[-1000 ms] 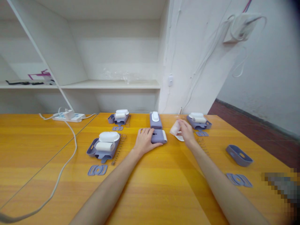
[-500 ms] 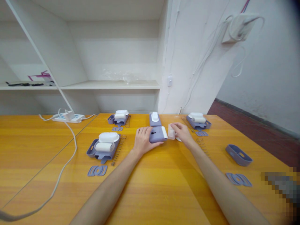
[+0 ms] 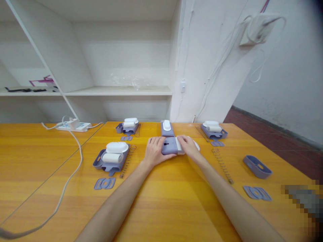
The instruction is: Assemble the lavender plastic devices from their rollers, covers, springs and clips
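My left hand [image 3: 155, 149] is wrapped round a purple plastic housing [image 3: 169, 146] with a small black slot in its top, lying on the wooden table. Against the right end of the housing, my right hand [image 3: 188, 147] pinches a whitish translucent cap [image 3: 180, 148]. The cap meets the housing's end; how far it sits on it I cannot tell. A white oval piece [image 3: 196, 144] shows partly behind my right hand. Just beyond the housing lies a purple part with a white oval lid [image 3: 167, 125] on it.
Purple and white part sets [image 3: 114, 158] stand at left, back left and back right [image 3: 214, 129]. A coil spring [image 3: 222, 165], a purple oval ring [image 3: 257, 166] and flat purple pieces [image 3: 256, 193] lie at right. A power strip [image 3: 74, 125] with a white cable [image 3: 75, 174] is at left.
My right hand has moved left with the translucent cap, closing the gap to the housing. The spring at right now shows more fully. My left hand has stayed in place.
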`<action>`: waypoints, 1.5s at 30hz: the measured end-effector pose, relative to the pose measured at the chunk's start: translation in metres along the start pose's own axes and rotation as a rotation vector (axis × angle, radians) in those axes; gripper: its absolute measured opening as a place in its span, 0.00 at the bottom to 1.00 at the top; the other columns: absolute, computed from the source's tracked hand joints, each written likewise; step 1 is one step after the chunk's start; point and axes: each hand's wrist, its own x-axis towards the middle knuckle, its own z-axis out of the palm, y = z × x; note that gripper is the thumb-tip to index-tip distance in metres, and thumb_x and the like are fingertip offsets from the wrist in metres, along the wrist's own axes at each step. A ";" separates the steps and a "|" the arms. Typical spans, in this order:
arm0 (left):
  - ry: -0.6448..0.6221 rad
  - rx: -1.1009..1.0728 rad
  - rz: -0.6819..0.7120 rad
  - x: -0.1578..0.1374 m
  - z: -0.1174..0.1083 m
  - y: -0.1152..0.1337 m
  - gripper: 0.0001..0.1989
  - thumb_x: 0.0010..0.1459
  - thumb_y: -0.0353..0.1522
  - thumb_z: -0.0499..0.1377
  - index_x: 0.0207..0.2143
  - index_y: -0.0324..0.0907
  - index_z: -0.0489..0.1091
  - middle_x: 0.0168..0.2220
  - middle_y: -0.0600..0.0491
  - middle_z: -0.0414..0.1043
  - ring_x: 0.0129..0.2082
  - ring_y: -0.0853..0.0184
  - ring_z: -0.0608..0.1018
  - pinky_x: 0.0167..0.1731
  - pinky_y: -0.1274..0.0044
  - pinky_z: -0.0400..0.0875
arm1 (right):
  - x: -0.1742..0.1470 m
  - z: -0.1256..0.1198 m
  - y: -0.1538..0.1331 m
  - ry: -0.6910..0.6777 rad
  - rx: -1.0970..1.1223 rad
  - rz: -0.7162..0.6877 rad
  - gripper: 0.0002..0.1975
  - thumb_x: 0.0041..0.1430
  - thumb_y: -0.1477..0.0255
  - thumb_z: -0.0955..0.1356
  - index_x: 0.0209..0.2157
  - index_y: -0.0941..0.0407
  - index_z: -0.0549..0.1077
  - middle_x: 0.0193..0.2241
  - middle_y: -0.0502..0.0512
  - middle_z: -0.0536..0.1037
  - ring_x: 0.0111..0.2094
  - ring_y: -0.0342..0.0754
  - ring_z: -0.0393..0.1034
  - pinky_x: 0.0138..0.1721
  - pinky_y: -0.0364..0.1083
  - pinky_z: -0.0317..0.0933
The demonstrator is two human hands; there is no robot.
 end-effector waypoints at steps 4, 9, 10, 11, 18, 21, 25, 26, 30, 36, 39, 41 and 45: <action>-0.016 -0.004 0.007 0.000 0.001 -0.001 0.34 0.45 0.56 0.57 0.47 0.42 0.62 0.44 0.45 0.69 0.45 0.55 0.70 0.46 0.64 0.60 | -0.003 0.007 0.003 -0.006 0.001 0.026 0.15 0.53 0.59 0.63 0.36 0.54 0.73 0.35 0.54 0.77 0.39 0.50 0.70 0.42 0.47 0.61; -0.034 -0.008 0.006 0.001 0.001 -0.001 0.34 0.45 0.56 0.56 0.47 0.43 0.63 0.43 0.45 0.69 0.44 0.55 0.70 0.46 0.64 0.60 | -0.004 0.007 0.002 0.004 0.003 0.038 0.16 0.53 0.59 0.64 0.39 0.54 0.71 0.37 0.54 0.77 0.41 0.50 0.69 0.42 0.47 0.61; -0.033 -0.006 0.010 0.001 0.001 -0.001 0.34 0.45 0.56 0.57 0.46 0.43 0.63 0.43 0.45 0.69 0.44 0.55 0.70 0.45 0.64 0.60 | -0.004 0.007 0.003 0.007 0.002 0.040 0.16 0.52 0.59 0.64 0.39 0.54 0.71 0.37 0.54 0.76 0.41 0.50 0.69 0.42 0.47 0.61; -0.032 -0.004 0.015 0.001 0.001 -0.001 0.34 0.45 0.56 0.57 0.46 0.43 0.63 0.43 0.45 0.69 0.44 0.55 0.70 0.45 0.64 0.61 | -0.004 0.007 0.003 0.008 0.000 0.042 0.17 0.52 0.58 0.64 0.39 0.54 0.71 0.37 0.54 0.76 0.42 0.50 0.69 0.43 0.47 0.61; -0.052 0.006 0.084 -0.001 0.001 -0.002 0.35 0.44 0.56 0.57 0.48 0.42 0.63 0.44 0.44 0.69 0.45 0.55 0.70 0.45 0.64 0.61 | -0.005 0.004 0.004 -0.045 -0.019 0.029 0.15 0.50 0.59 0.67 0.37 0.54 0.73 0.37 0.53 0.76 0.43 0.50 0.68 0.45 0.47 0.60; -0.063 0.000 0.086 -0.001 0.001 -0.002 0.34 0.45 0.56 0.56 0.47 0.43 0.63 0.45 0.44 0.69 0.45 0.55 0.70 0.45 0.64 0.61 | -0.007 0.003 0.003 -0.035 0.007 0.064 0.16 0.49 0.59 0.67 0.36 0.54 0.74 0.37 0.53 0.77 0.42 0.50 0.69 0.45 0.47 0.59; -0.065 -0.020 0.076 -0.001 0.000 -0.001 0.35 0.45 0.57 0.56 0.47 0.42 0.63 0.44 0.45 0.70 0.44 0.56 0.71 0.45 0.65 0.62 | -0.008 0.003 0.002 -0.043 0.029 0.116 0.19 0.52 0.56 0.64 0.36 0.56 0.74 0.35 0.54 0.78 0.37 0.50 0.71 0.39 0.46 0.62; -0.068 -0.023 0.078 -0.001 0.000 -0.001 0.35 0.45 0.57 0.55 0.47 0.42 0.63 0.44 0.45 0.70 0.43 0.56 0.71 0.45 0.65 0.62 | -0.008 0.003 0.002 -0.048 0.029 0.122 0.20 0.52 0.55 0.64 0.35 0.56 0.75 0.34 0.55 0.78 0.36 0.50 0.71 0.38 0.46 0.62; -0.085 -0.017 0.092 -0.001 0.000 -0.001 0.35 0.45 0.57 0.55 0.48 0.42 0.62 0.44 0.45 0.70 0.44 0.56 0.70 0.45 0.65 0.62 | -0.008 0.004 0.002 -0.031 0.007 0.109 0.18 0.51 0.57 0.66 0.33 0.57 0.75 0.33 0.55 0.78 0.38 0.50 0.70 0.40 0.46 0.61; -0.091 -0.015 0.110 -0.001 -0.001 -0.002 0.36 0.45 0.57 0.56 0.49 0.42 0.62 0.45 0.45 0.69 0.44 0.55 0.70 0.45 0.65 0.62 | -0.009 0.003 0.004 -0.062 0.006 0.104 0.18 0.51 0.56 0.65 0.33 0.57 0.74 0.33 0.55 0.77 0.37 0.50 0.69 0.40 0.46 0.60; -0.068 -0.020 0.111 -0.002 0.001 -0.003 0.35 0.45 0.56 0.56 0.49 0.43 0.63 0.45 0.44 0.69 0.44 0.55 0.71 0.45 0.65 0.62 | -0.009 0.002 0.005 -0.086 0.017 0.122 0.21 0.54 0.54 0.63 0.34 0.58 0.74 0.33 0.55 0.78 0.35 0.49 0.70 0.37 0.46 0.60; -0.047 -0.019 0.118 -0.002 0.001 -0.003 0.35 0.45 0.56 0.56 0.48 0.42 0.63 0.45 0.44 0.70 0.44 0.55 0.71 0.45 0.65 0.62 | -0.009 0.002 0.006 -0.086 0.014 0.119 0.22 0.55 0.54 0.62 0.35 0.58 0.74 0.33 0.56 0.78 0.35 0.49 0.70 0.37 0.46 0.60; -0.043 -0.007 0.129 -0.002 0.001 -0.004 0.35 0.45 0.56 0.57 0.48 0.41 0.63 0.44 0.44 0.70 0.44 0.55 0.71 0.44 0.65 0.62 | -0.008 0.003 0.009 -0.069 -0.019 0.072 0.20 0.52 0.55 0.65 0.35 0.57 0.73 0.35 0.55 0.77 0.39 0.50 0.69 0.41 0.46 0.58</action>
